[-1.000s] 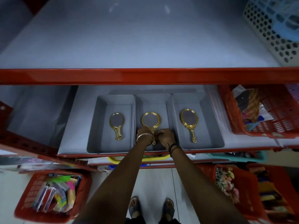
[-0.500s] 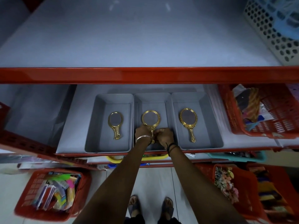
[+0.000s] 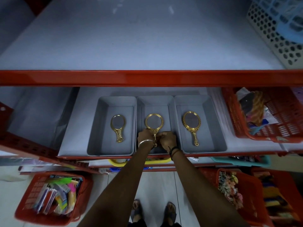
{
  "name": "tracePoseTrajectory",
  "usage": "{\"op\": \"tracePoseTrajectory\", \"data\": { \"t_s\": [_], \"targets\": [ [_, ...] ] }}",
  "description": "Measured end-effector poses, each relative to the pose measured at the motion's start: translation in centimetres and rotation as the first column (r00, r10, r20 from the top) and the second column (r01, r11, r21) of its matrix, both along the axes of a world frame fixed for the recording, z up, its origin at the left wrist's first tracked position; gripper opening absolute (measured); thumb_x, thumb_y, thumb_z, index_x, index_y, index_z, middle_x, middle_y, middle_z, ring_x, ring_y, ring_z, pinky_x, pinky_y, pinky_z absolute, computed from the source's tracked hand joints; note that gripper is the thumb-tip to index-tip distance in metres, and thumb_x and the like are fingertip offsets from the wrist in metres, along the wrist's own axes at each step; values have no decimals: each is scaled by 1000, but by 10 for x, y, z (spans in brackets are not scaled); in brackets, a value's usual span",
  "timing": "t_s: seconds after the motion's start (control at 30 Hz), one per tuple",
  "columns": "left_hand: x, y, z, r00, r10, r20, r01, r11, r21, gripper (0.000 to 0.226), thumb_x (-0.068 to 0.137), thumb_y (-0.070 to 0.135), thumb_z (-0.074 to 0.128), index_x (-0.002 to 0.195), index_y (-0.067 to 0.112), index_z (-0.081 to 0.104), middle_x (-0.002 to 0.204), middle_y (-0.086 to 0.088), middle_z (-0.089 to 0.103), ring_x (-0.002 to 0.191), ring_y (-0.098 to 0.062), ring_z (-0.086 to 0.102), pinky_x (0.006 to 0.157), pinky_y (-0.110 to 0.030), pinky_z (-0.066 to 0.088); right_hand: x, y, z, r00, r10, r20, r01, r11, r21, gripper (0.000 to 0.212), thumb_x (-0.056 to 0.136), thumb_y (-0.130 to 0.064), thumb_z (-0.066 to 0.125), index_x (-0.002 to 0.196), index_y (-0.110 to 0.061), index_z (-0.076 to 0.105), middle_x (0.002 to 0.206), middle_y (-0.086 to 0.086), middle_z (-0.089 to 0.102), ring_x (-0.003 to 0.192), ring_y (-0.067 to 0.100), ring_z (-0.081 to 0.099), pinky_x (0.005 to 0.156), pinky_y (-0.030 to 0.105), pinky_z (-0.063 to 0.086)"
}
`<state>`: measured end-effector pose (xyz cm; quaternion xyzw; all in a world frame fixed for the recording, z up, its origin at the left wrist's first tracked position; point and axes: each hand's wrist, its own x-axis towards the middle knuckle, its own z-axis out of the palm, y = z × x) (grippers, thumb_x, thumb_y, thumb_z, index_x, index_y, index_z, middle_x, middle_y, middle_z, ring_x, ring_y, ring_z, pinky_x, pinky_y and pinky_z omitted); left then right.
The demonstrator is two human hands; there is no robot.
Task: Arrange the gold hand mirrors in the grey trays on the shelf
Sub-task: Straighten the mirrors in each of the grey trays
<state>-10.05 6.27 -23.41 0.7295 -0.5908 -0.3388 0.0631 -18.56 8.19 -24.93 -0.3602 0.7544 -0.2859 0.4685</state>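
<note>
Three grey trays stand side by side on the middle shelf. The left tray (image 3: 98,125) holds a gold hand mirror (image 3: 118,127) lying flat, handle toward me. The right tray (image 3: 213,128) holds another gold hand mirror (image 3: 191,126). In the middle tray (image 3: 155,102) lies a round gold hand mirror (image 3: 154,121). My left hand (image 3: 145,135) and my right hand (image 3: 167,139) both pinch its handle, which is mostly hidden between my fingers.
A red shelf edge (image 3: 150,77) runs across above the trays. A red basket (image 3: 268,115) of goods sits right of the trays. A white perforated basket (image 3: 277,33) stands on the upper shelf. Red baskets (image 3: 52,195) sit on the floor on both sides of my feet.
The view has drifted slightly. Both hands stay on the middle mirror's handle, and the mirror sits a little further back in the tray.
</note>
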Motion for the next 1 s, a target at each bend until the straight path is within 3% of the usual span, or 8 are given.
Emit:
{"op": "tracePoseTrajectory", "data": {
  "t_s": [0.2, 0.37, 0.5, 0.6, 0.7, 0.8, 0.97, 1.0],
  "targets": [
    [0, 1, 4, 1000, 3, -30, -3, 1000, 15, 24, 91, 7, 52, 106, -2, 68, 110, -20, 70, 105, -35, 66, 84, -37, 54, -2, 1, 6, 999, 41, -34, -41, 999, 9, 22, 87, 3, 53, 98, 7, 72, 102, 24, 72, 98, 35, 67, 92, 43, 55],
    [11, -6, 21, 996, 4, -93, -14, 995, -100, 25, 90, 1, 47, 106, -4, 66, 110, -23, 69, 106, -36, 65, 85, -36, 52, -7, -1, 18, 992, 65, -108, -62, 997, 38, 16, 79, -1, 61, 83, 5, 75, 88, 20, 75, 86, 33, 70, 81, 43, 60],
    [46, -15, 45, 967, 56, -247, -128, 949, -288, 20, 87, 1, 52, 94, -2, 70, 100, -21, 73, 97, -33, 68, 78, -29, 47, 11, -7, 43, 991, 0, -131, -17, 991, -131, 12, 78, 1, 60, 78, 2, 72, 77, 14, 67, 75, 22, 60, 71, 33, 53],
    [85, -24, 55, 956, 140, -259, -235, 893, -384, 25, 85, 7, 49, 90, -2, 72, 98, -22, 74, 95, -34, 68, 78, -30, 47, 40, -14, 54, 1000, -4, -18, 0, 965, -264, 9, 81, 1, 62, 85, 1, 70, 80, 13, 64, 80, 22, 59, 77, 36, 52],
    [124, -36, 45, 951, 257, -174, -299, 908, -292, 27, 91, 5, 46, 101, -6, 68, 109, -28, 68, 105, -41, 63, 87, -38, 49, 74, -25, 56, 998, 47, 37, -34, 954, -297, 17, 82, 1, 63, 98, 7, 68, 91, 23, 71, 82, 22, 60, 87, 44, 54],
    [155, -39, 24, 959, 268, -90, -279, 948, -151, 27, 89, 4, 50, 105, -7, 69, 113, -28, 67, 110, -41, 62, 90, -39, 50, 109, -32, 56, 990, 143, -18, -142, 948, -286, 19, 84, 3, 57, 100, 10, 67, 101, 27, 71, 81, 20, 59, 82, 37, 53],
    [170, -37, -6, 930, 325, -169, -323, 946, 38, 26, 86, 10, 57, 103, -4, 71, 110, -24, 70, 106, -35, 66, 89, -35, 54, 140, -42, 41, 908, 322, -269, -335, 942, -3, 29, 85, 3, 50, 57, 7, 57, 66, 19, 63, 81, 27, 64, 63, 30, 49],
    [170, -39, -13, 912, 353, -210, -344, 936, 78, 25, 84, 10, 60, 99, -5, 72, 106, -26, 71, 101, -37, 68, 88, -38, 56, 141, -44, 40, 900, 332, -283, -330, 942, 56, 29, 86, 2, 49, 59, 5, 57, 69, 19, 64, 84, 28, 64, 65, 30, 48]
  ]
}}
